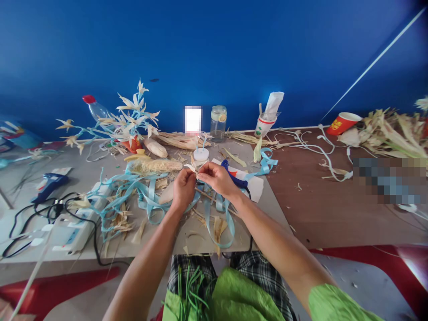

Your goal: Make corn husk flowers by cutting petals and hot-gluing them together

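Observation:
My left hand (184, 188) and my right hand (216, 178) meet over the middle of the table, fingertips nearly touching. Both are pinched on a small pale piece of corn husk (190, 167) whose tip sticks out above the left fingers. Much of the piece is hidden by the fingers. Light blue ribbon (207, 214) hangs in loops just below the hands. Beyond them is a round white holder (201, 154) with thin blue stems standing in it. A blue glue gun (238, 179) lies right beside my right hand.
Left are husk flowers on blue stems (133, 117), a corn cob (155, 166), a power strip (78, 227) and another glue gun (50, 185). A glass jar (218, 125) and cup (265, 126) stand at the back. Right are white cables (329, 165), a red cup (343, 123) and piled husks (394, 133).

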`<act>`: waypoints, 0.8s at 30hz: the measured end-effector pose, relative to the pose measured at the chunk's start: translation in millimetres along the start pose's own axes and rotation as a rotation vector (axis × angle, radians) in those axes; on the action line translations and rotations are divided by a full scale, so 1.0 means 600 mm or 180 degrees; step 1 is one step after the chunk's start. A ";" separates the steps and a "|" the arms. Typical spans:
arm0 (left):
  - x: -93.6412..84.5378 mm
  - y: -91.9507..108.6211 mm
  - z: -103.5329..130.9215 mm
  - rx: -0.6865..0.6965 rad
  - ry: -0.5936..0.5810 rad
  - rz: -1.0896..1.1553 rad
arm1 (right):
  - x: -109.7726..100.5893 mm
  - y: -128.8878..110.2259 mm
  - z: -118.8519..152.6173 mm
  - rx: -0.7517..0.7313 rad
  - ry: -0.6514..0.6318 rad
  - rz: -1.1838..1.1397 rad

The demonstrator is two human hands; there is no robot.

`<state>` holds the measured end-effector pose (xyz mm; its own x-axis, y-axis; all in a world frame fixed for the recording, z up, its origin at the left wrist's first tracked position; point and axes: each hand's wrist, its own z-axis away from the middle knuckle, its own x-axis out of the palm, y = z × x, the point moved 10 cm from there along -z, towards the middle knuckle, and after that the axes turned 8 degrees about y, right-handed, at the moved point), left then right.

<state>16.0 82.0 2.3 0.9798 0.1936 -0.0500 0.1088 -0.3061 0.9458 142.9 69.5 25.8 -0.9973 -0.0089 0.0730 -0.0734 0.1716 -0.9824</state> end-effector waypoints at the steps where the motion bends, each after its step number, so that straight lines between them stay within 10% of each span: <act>1: -0.001 0.004 0.000 0.0067 0.0013 -0.0049 | 0.001 -0.002 0.001 -0.0036 0.0020 0.0063; 10: -0.019 -0.003 0.000 -0.0009 0.0313 -0.0079 | -0.031 0.007 -0.011 -0.0151 0.0432 0.0122; 18: -0.014 0.006 0.004 -0.0017 0.0230 0.0146 | 0.013 0.003 0.000 -0.0031 -0.0420 0.0079; 24: -0.013 0.017 0.006 0.0159 0.0216 0.0037 | 0.008 0.015 -0.005 0.0114 -0.0338 0.0227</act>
<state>9.8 74.0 11.5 0.9676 0.2519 -0.0157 0.1074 -0.3546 0.9288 137.6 73.8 17.7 -0.9946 -0.1025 -0.0141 -0.0004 0.1402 -0.9901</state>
